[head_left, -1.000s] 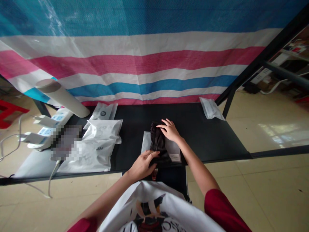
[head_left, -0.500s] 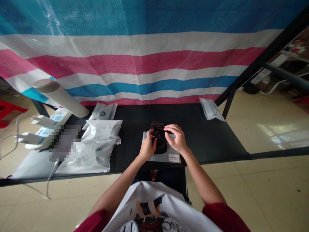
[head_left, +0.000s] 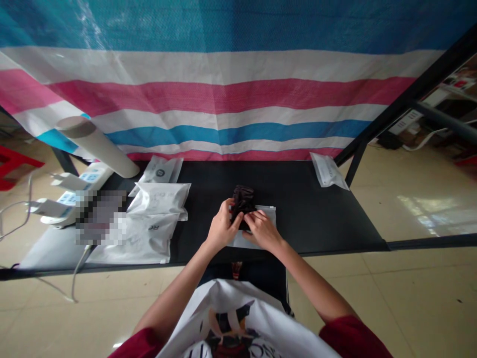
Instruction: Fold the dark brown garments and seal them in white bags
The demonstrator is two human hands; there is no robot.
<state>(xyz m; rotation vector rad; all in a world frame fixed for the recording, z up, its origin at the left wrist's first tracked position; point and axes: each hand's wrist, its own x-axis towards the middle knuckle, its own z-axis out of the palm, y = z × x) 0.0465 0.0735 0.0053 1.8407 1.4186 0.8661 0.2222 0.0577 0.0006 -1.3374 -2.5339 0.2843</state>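
A dark, folded piece of fabric (head_left: pixel 244 197) lies near the front of the black table, on top of a flat, pale zip bag (head_left: pixel 269 214). My left hand (head_left: pixel 223 224) grips its left side, thumb towards the middle. From the right, my right hand (head_left: pixel 262 228) has its fingers closed on the near end of the cloth. The thumbs and fingertips of both hands almost meet there. What kind of garment or cloth it is cannot be made out. My hands cover part of the bag.
Several filled white zip bags (head_left: pixel 156 199) lie on the table's left. Beside them are a white power strip (head_left: pixel 91 176) with plugs and a leaning pale cylinder (head_left: pixel 100 149). Another white bag (head_left: pixel 328 170) lies at the back right. A striped sheet (head_left: pixel 219 94) hangs behind the table (head_left: pixel 320 223).
My right hand has moved down and left from the cloth's upper right side to its near end and closed on it. My left hand has tightened on the left side.
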